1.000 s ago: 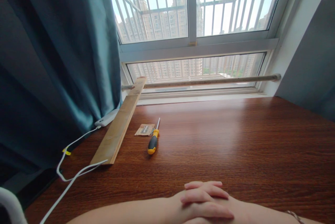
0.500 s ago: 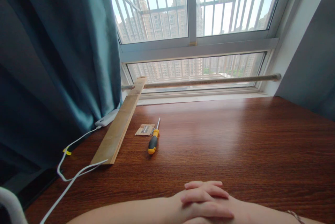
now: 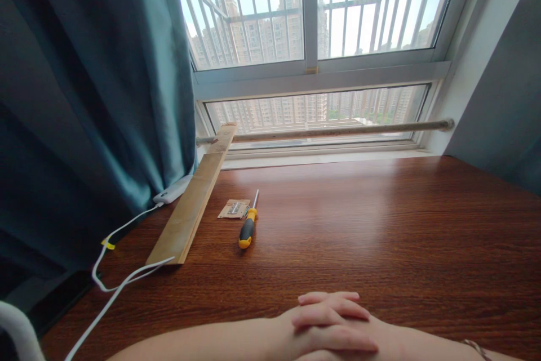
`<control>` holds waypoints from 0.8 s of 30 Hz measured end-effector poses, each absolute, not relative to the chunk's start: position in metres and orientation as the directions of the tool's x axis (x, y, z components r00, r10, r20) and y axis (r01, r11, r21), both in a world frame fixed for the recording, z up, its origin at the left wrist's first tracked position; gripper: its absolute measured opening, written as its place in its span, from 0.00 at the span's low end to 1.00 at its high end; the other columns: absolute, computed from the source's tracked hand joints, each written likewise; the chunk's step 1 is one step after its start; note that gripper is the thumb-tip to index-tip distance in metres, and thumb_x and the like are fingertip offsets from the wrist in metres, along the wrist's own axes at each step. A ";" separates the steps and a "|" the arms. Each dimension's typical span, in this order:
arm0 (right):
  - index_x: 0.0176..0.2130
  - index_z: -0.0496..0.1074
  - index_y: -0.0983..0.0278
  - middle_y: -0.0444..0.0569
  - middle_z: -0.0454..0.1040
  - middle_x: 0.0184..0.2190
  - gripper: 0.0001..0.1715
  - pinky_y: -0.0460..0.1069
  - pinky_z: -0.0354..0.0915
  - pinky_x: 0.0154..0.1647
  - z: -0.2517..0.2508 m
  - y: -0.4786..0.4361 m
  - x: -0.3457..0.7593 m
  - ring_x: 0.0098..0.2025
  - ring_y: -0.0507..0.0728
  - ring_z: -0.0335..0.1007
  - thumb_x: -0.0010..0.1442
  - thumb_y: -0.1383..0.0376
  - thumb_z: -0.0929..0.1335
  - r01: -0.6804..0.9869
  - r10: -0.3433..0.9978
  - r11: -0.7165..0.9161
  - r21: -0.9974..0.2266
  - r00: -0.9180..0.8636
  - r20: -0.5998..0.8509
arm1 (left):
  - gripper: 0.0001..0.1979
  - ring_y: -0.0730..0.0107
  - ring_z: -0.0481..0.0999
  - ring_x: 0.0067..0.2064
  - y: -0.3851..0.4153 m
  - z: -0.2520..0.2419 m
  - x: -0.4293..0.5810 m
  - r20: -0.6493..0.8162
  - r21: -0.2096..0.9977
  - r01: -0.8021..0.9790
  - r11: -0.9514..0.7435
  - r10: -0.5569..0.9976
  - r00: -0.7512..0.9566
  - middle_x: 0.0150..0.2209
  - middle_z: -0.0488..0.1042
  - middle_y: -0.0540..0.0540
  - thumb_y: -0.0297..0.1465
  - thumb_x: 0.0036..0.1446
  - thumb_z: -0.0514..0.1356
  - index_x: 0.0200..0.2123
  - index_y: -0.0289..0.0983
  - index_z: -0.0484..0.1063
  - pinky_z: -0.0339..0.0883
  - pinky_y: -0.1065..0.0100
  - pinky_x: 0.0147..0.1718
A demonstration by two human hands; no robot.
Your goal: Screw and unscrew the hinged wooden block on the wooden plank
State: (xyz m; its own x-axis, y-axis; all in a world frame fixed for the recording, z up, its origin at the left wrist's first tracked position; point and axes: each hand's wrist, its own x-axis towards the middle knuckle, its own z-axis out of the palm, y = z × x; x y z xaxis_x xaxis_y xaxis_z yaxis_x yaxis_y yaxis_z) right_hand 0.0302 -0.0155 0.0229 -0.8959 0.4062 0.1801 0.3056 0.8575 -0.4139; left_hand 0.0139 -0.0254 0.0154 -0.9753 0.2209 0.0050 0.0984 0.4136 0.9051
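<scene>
My left hand (image 3: 332,327) lies flat on top of my right hand (image 3: 391,339) at the near edge of the wooden table (image 3: 380,226). The left fingers are stretched out and hold nothing. My right hand is mostly covered; a few of its fingers show flat on the table beyond the left hand. Both hands rest on the wood, apart from any tool. The nearest things are a yellow and black screwdriver (image 3: 247,228) and a small brown packet of hardware (image 3: 234,209), well ahead and to the left.
A long wooden slat (image 3: 192,200) leans from the table up to the window sill. A white cable (image 3: 120,282) runs to a white adapter (image 3: 172,191) by the teal curtain (image 3: 84,96). A rod (image 3: 338,131) spans the barred window (image 3: 313,17).
</scene>
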 end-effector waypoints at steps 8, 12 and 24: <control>0.50 0.63 0.32 0.29 0.71 0.47 0.20 0.46 0.66 0.49 0.019 -0.017 0.033 0.55 0.52 0.62 0.59 0.55 0.64 0.347 0.454 0.828 -0.441 -0.876 0.162 | 0.12 0.56 0.77 0.40 -0.035 0.016 0.006 0.028 0.912 0.160 0.378 0.331 -0.943 0.42 0.76 0.45 0.37 0.50 0.58 0.40 0.48 0.75 0.69 0.72 0.18; 0.53 0.64 0.48 0.43 0.66 0.53 0.19 0.55 0.63 0.52 0.021 -0.016 0.031 0.53 0.56 0.63 0.62 0.56 0.62 0.327 0.436 0.829 -0.454 -0.886 0.158 | 0.14 0.55 0.77 0.41 -0.033 0.016 0.009 0.039 0.923 0.148 0.355 0.297 -0.954 0.42 0.76 0.45 0.37 0.50 0.58 0.41 0.49 0.74 0.68 0.72 0.18; 0.49 0.66 0.63 0.52 0.66 0.50 0.16 0.56 0.66 0.46 0.026 -0.016 0.028 0.47 0.57 0.66 0.62 0.60 0.63 0.290 0.411 0.822 -0.490 -0.898 0.156 | 0.16 0.54 0.78 0.38 -0.034 0.021 0.006 0.015 0.934 0.124 0.336 0.309 -0.951 0.39 0.77 0.45 0.38 0.47 0.61 0.42 0.50 0.75 0.71 0.69 0.19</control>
